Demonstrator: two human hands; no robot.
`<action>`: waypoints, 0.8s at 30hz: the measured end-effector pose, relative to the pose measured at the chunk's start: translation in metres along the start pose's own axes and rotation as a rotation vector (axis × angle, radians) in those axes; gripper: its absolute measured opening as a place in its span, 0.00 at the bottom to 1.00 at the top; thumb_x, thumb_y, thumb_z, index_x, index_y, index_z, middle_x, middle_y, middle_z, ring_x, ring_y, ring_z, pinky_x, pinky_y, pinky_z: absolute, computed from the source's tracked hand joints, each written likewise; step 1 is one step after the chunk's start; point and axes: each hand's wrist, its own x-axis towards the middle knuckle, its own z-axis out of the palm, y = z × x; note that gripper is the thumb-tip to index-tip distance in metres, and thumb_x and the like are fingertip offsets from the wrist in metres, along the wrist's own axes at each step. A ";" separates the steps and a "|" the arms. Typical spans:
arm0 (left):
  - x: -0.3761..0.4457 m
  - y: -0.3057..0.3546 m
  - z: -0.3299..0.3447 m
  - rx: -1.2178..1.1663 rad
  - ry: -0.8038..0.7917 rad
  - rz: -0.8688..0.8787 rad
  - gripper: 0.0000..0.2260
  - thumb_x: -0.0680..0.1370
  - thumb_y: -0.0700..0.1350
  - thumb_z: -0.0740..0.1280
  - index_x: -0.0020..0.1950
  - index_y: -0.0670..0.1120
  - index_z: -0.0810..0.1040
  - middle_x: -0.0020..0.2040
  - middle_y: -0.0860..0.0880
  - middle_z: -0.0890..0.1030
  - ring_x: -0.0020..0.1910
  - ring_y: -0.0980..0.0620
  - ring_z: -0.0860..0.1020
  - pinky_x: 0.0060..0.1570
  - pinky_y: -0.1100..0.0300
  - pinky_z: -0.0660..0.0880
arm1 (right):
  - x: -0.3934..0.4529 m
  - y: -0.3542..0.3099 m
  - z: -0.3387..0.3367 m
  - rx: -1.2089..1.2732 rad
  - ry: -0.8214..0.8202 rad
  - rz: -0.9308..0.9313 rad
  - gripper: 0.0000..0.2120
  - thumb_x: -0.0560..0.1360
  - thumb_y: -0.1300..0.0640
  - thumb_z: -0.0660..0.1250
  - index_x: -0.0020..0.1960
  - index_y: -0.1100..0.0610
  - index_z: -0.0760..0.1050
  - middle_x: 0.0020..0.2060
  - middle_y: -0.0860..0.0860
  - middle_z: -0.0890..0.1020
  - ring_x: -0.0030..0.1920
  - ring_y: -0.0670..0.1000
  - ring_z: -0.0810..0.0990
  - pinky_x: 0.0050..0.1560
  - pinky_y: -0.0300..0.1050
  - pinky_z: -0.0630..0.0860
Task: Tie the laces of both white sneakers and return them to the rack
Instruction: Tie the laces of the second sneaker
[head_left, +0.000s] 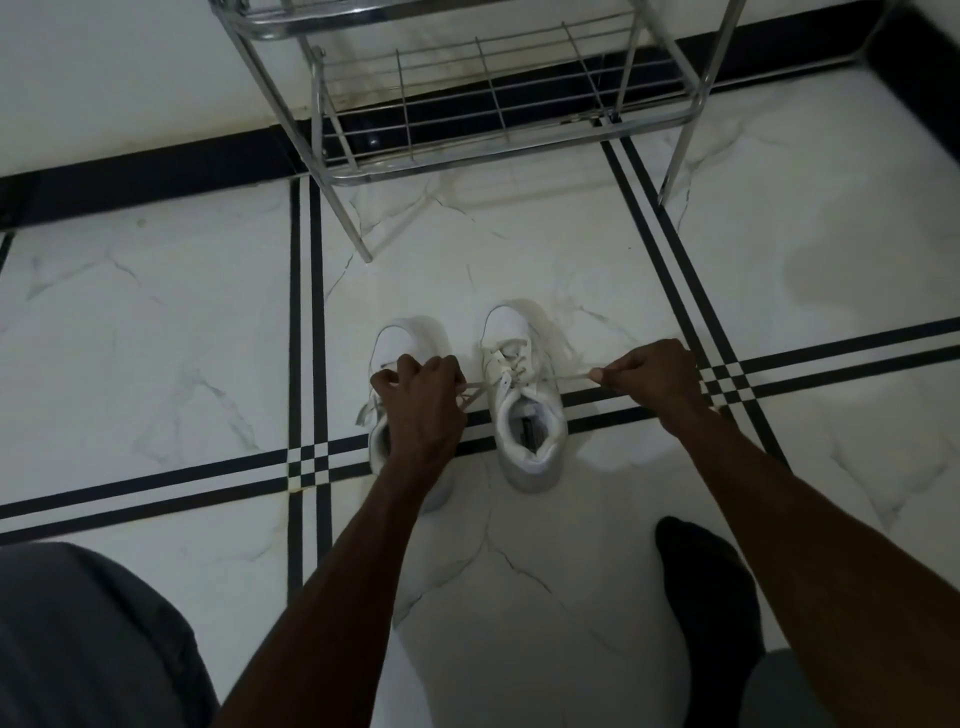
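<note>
Both grips pinching right sneaker (524, 410) lace ends, left hand (423, 397), right hand (652, 376), pulled apart

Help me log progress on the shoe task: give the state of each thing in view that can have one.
Right sneaker: on the floor, upright, laces being pulled, not yet tied.
Left sneaker: on the floor, upright, partly hidden by the left hand; a lace hangs loose at its side.
Left hand: closed on one lace end.
Right hand: fingers pinching the other lace end, pulled taut.
Shoe rack: lower shelf holds no shoes.
</note>
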 end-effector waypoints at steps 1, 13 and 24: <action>-0.001 0.001 0.002 -0.001 0.015 -0.005 0.08 0.71 0.37 0.70 0.44 0.50 0.76 0.43 0.51 0.83 0.51 0.43 0.76 0.51 0.48 0.63 | 0.001 0.001 0.001 -0.018 0.016 -0.002 0.23 0.62 0.44 0.81 0.45 0.62 0.86 0.41 0.58 0.88 0.47 0.56 0.85 0.57 0.51 0.81; 0.008 0.008 -0.012 -0.102 -0.074 -0.028 0.11 0.80 0.41 0.68 0.60 0.52 0.84 0.55 0.49 0.86 0.67 0.42 0.74 0.68 0.40 0.61 | -0.005 -0.019 0.002 -0.113 0.043 -0.317 0.17 0.65 0.55 0.81 0.50 0.60 0.84 0.48 0.53 0.86 0.48 0.51 0.83 0.48 0.43 0.77; 0.011 0.027 -0.001 -0.198 -0.129 -0.009 0.11 0.83 0.47 0.65 0.57 0.54 0.87 0.51 0.48 0.85 0.60 0.42 0.75 0.56 0.47 0.60 | -0.021 -0.027 0.034 -0.142 -0.101 -0.668 0.07 0.75 0.60 0.71 0.50 0.56 0.86 0.45 0.54 0.87 0.46 0.52 0.84 0.49 0.49 0.80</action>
